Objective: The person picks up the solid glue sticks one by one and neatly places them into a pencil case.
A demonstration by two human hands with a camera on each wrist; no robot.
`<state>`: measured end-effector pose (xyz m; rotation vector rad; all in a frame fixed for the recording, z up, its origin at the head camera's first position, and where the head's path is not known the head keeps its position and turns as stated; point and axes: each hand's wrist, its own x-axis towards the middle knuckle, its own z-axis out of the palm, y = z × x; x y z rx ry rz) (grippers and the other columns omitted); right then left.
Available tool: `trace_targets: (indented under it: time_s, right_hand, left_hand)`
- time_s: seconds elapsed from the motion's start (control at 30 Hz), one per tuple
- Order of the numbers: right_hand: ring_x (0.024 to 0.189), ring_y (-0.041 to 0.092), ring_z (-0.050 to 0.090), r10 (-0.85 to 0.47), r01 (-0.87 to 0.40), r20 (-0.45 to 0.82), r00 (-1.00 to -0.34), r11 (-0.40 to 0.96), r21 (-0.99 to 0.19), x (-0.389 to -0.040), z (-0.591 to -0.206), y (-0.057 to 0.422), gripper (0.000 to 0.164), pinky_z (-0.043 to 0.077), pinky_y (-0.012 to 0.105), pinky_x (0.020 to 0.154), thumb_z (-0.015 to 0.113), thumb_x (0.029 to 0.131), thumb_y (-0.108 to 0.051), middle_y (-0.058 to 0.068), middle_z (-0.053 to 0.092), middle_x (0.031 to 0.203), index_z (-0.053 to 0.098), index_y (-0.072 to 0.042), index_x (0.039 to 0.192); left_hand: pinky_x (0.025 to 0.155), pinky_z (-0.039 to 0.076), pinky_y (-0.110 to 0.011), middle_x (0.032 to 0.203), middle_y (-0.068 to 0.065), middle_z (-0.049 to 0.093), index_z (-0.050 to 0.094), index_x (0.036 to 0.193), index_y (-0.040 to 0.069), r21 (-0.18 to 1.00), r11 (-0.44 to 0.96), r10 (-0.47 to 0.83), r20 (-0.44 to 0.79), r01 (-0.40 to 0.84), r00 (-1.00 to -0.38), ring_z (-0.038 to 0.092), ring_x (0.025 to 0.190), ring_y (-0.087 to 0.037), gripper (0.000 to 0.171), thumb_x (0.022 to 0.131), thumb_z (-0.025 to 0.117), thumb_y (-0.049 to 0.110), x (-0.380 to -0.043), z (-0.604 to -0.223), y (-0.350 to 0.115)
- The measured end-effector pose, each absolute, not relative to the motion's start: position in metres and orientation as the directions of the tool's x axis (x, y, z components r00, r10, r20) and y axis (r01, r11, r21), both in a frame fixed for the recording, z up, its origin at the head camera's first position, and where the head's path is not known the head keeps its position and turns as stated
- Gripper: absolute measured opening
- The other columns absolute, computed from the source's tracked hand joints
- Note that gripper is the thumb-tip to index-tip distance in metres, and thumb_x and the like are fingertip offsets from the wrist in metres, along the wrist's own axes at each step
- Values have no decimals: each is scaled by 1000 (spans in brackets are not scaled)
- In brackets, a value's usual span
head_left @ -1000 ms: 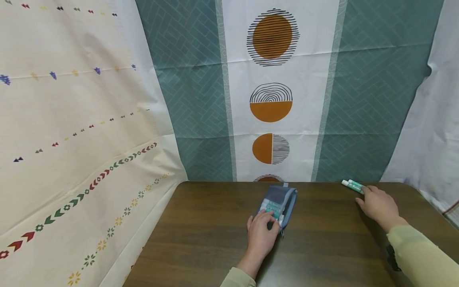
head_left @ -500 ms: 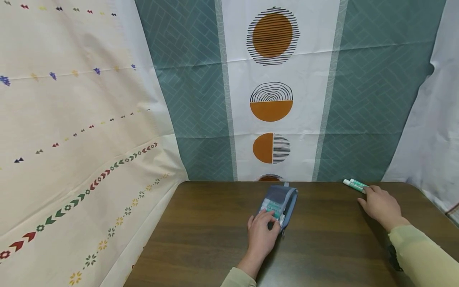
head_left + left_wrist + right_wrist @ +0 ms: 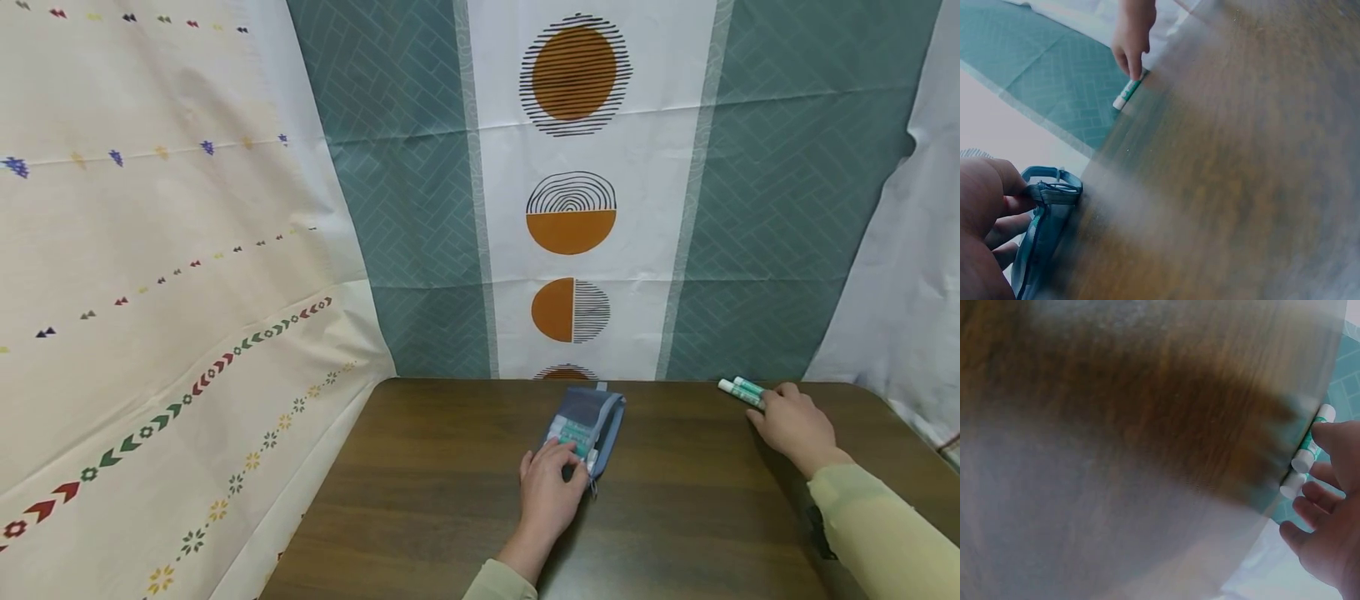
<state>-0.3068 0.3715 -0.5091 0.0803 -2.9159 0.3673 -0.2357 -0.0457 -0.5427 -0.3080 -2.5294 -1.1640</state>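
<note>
A blue mesh zipper pouch point(image 3: 581, 406) lies on the table, its right side gaping, with green-and-white things showing through the mesh. My left hand point(image 3: 551, 492) rests at its near end. In the left wrist view, thumb and forefinger pinch the pouch's zipper edge point(image 3: 1057, 196). Farther right, two green-and-white tubes that look like glue sticks lie side by side near the back edge. My right hand point(image 3: 797, 429) pinches the nearer glue stick point(image 3: 738, 392) between thumb and forefinger. The farther glue stick point(image 3: 747, 384) lies just behind it, partly hidden by the fingers.
The brown wooden table point(image 3: 420, 483) ends at the back against a hanging green-and-white cloth point(image 3: 412, 208) with orange circles. A patterned cream cloth point(image 3: 187, 333) hangs on the left, a white cloth point(image 3: 900, 275) on the right.
The nearer glue stick has turned slightly and shifted against the farther one under my right fingers. My left hand and the pouch hold their place.
</note>
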Motion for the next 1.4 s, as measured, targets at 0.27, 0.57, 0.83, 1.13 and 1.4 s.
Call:
trace_targets:
  time_s: [0.27, 0.57, 0.83, 1.13, 1.4]
  right_hand:
    - [100, 63, 56, -20, -73, 207, -978, 964, -254, -307, -507, 370, 45, 52, 72, 76, 71, 103, -15, 48, 49, 120, 58, 24, 121]
    - [93, 59, 58, -23, -74, 214, -976, 970, -232, -310, -513, 376, 37, 52, 71, 71, 71, 100, -13, 43, 55, 110, 63, 21, 111]
    - [87, 55, 59, -31, -86, 226, -974, 968, -234, -310, -513, 376, 32, 53, 69, 67, 71, 100, -12, 38, 56, 103, 65, 19, 107]
    - [86, 54, 60, -34, -88, 225, -974, 969, -233, -309, -512, 375, 29, 52, 68, 66, 71, 99, -12, 38, 56, 104, 65, 16, 103]
    - [88, 55, 57, -20, -86, 267, -963, 968, -237, -308, -516, 371, 21, 51, 68, 64, 66, 98, -10, 38, 57, 104, 68, 10, 94]
  left_hand:
    - [120, 33, -72, 130, 5, 80, 80, 85, 18, 691, 640, 55, 395, 336, -917, 65, 139, -26, 13, 97, 77, 17, -235, -542, -46]
    - [120, 33, -72, 130, 4, 80, 80, 85, 19, 689, 644, 56, 390, 332, -919, 65, 139, -26, 12, 97, 78, 17, -234, -542, -45]
    - [120, 32, -74, 130, 2, 80, 79, 84, 18, 694, 636, 56, 395, 338, -917, 65, 139, -27, 14, 97, 77, 15, -234, -541, -45]
    - [120, 32, -74, 129, 3, 80, 79, 84, 18, 694, 638, 51, 395, 334, -917, 65, 139, -26, 13, 97, 78, 15, -234, -542, -46]
    - [117, 34, -75, 126, 0, 81, 79, 82, 16, 678, 636, 54, 439, 369, -897, 67, 136, -29, 14, 95, 75, 13, -234, -542, -45]
